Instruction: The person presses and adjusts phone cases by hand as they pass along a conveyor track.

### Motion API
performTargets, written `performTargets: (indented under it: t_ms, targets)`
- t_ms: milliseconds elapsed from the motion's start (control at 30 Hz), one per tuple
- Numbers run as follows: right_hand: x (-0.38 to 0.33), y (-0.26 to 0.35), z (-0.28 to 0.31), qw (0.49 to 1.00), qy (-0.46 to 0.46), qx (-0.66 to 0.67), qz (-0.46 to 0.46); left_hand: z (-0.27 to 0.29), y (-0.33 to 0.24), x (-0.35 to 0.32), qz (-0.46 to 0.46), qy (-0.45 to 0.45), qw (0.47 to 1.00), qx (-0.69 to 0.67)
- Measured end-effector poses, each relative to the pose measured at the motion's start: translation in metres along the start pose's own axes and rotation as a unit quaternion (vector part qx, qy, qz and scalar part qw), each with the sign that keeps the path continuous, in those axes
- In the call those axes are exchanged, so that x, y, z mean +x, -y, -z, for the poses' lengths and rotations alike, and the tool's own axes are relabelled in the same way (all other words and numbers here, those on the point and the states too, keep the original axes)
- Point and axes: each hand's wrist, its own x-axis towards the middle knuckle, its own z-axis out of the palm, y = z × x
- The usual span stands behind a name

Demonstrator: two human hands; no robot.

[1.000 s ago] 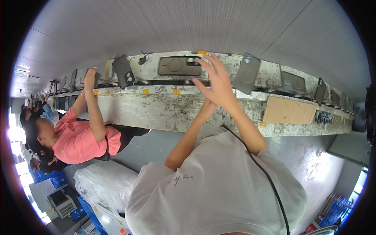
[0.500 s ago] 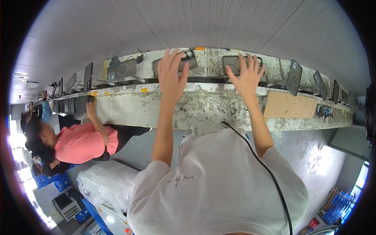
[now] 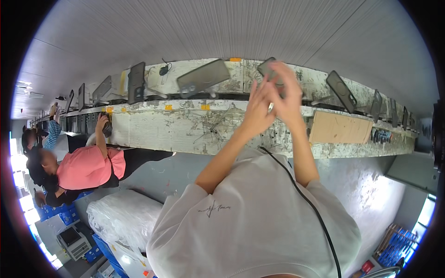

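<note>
My left hand point(image 3: 258, 111) has swung over to my right hand point(image 3: 288, 95), and the two overlap above the line. The left hand's fingers are stretched upward, apart from the thumb. Motion smears the right hand's fingers, so their hold is unclear. Just behind them a dark grey phone case point(image 3: 265, 68) stands tilted, partly hidden by the fingers; whether either hand touches it cannot be seen. To the left, a larger translucent grey phone case point(image 3: 204, 77) leans over a holder, with no hand on it.
More phone cases, one dark point(image 3: 136, 83) and another with a ring point(image 3: 341, 91), stand along the line. A worn white bench ledge point(image 3: 157, 130) runs in front, with a cardboard sheet point(image 3: 341, 127) at right. A co-worker in pink point(image 3: 85, 167) works at left, near a plastic-wrapped bundle point(image 3: 123, 211).
My left hand has left the left case and moved right to meet my right hand. The right hand's fingers have turned leftward. The cases on the line have shifted position.
</note>
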Motion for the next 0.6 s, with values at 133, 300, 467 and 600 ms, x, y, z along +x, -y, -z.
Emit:
performTargets:
  t_ms: [133,300,467,600]
  targets:
    - [0.013,0.014,-0.076,0.99,0.068,-0.087,0.093,0.006,-0.003,-0.077,0.138,0.017,0.986,-0.091]
    - [0.007,-0.049,-0.072,0.944,0.063,-0.308,0.096,0.08,-0.012,-0.102,0.244,-0.026,0.964,-0.1]
    - [-0.007,-0.074,-0.002,0.933,0.06,-0.349,0.063,0.169,0.013,-0.046,0.096,-0.156,0.981,0.071]
    - [-0.015,-0.098,0.062,0.946,0.055,-0.317,0.044,0.181,0.073,0.032,-0.049,-0.039,0.988,0.143]
